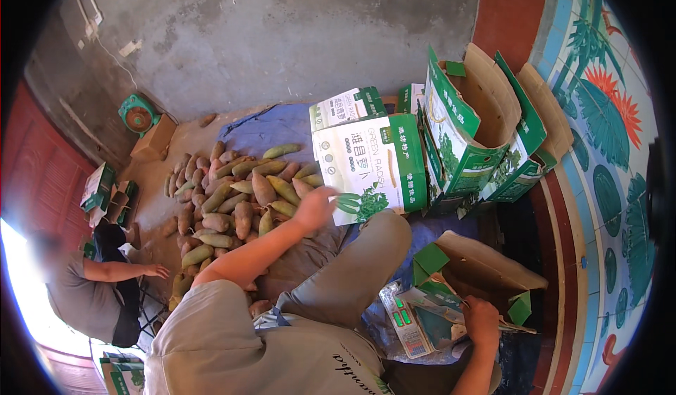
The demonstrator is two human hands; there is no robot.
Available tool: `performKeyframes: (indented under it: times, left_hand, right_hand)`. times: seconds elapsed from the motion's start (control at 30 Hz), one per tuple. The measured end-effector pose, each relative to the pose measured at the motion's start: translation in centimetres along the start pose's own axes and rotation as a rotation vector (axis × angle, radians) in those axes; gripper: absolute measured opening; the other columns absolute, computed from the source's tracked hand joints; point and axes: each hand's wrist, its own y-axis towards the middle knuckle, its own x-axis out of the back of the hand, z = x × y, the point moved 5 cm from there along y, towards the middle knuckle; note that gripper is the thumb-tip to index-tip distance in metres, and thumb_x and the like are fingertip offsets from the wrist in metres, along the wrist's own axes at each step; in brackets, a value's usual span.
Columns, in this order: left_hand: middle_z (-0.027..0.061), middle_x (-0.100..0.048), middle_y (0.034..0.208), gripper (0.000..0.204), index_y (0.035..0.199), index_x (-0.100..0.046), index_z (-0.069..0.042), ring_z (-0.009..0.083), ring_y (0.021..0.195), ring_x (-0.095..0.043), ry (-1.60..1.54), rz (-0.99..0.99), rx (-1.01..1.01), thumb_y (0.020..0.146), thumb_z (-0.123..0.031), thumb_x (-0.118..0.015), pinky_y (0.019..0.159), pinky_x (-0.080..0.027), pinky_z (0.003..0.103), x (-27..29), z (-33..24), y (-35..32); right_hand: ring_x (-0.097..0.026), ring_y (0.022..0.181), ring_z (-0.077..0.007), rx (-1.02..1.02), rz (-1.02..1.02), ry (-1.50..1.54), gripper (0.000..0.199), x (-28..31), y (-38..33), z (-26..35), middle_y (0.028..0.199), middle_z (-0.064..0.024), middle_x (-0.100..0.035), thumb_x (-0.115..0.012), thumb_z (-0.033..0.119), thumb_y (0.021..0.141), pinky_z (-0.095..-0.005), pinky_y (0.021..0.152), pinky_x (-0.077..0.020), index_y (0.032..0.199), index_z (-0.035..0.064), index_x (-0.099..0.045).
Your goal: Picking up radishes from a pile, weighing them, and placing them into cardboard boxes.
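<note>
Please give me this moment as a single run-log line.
left hand: reaching onto radish pile | right hand: holding open carton flap | co-worker: seated left

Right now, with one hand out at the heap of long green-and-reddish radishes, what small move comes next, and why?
Probably close the left hand on a long green-and-reddish radish: it hovers over the heap, apparently empty, while the right hand steadies the open brown cardboard box.

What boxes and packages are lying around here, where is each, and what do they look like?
Front carton: upright beyond the left hand, white and green, vegetable picture.
Open cartons: right of it, green and white, brown flaps raised.
Flat carton: by the right hand, brown inside, green flaps.
Folded cartons: far left, green and white.
Plain brown box: by the back wall.
</note>
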Motion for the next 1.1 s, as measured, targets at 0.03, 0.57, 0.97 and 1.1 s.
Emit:
performKeyframes:
  times: [0.03, 0.57, 0.97, 1.1]
  left_hand:
    - [0.0194, -0.062, 0.091, 0.017, 0.094, -0.061, -0.006, 0.0353, 0.088, -0.059, 0.086, 0.059, 0.071, 0.081, -0.013, -0.054, 0.077, -0.049, 0.038, 0.5, 3.5, -1.5]
    - [0.0085, -0.061, 0.117, 0.049, 0.104, -0.068, -0.015, 0.0248, 0.113, -0.055, 0.604, 0.768, 1.145, 0.068, -0.048, -0.071, 0.091, -0.046, 0.033, 4.9, 24.9, -29.3]
    - [0.0085, -0.035, 0.138, 0.059, 0.126, -0.051, -0.02, 0.0297, 0.129, -0.031, 1.15, 0.772, 1.038, 0.073, -0.042, -0.066, 0.104, -0.021, 0.055, 7.9, 23.7, -29.8]
    - [0.0073, -0.037, 0.136, 0.048, 0.125, -0.05, -0.023, 0.0293, 0.127, -0.033, 0.989, 0.703, 1.164, 0.08, -0.034, -0.061, 0.101, -0.024, 0.056, 9.5, 27.9, -32.8]
  right_hand:
    - [-0.061, 0.076, -0.0346, 0.004, 0.004, -0.004, 0.013, 0.0, 0.1, 0.0, 0.077, -0.0158, -0.063, -0.064, 0.017, 0.076, -0.0445, 0.068, -0.0466, 0.08, 0.0055, -0.062]
    - [-0.058, 0.072, -0.0389, -0.123, -0.015, -0.102, 0.012, 2.1, 0.5, -0.7, 0.072, -0.0212, -0.059, -0.064, 0.011, 0.077, -0.0465, 0.063, -0.0431, 0.082, 0.0013, -0.06]
    - [-0.055, 0.07, -0.0425, -0.186, -0.047, -0.123, 0.012, 2.3, 0.3, -3.3, 0.071, -0.0233, -0.056, -0.064, 0.009, 0.077, -0.0458, 0.059, -0.0406, 0.081, -0.001, -0.057]
    - [-0.055, 0.071, -0.0421, -0.188, -0.009, -0.077, 0.012, 1.9, 0.3, -3.3, 0.073, -0.0233, -0.057, -0.063, 0.009, 0.077, -0.0453, 0.06, -0.0409, 0.082, -0.0008, -0.058]
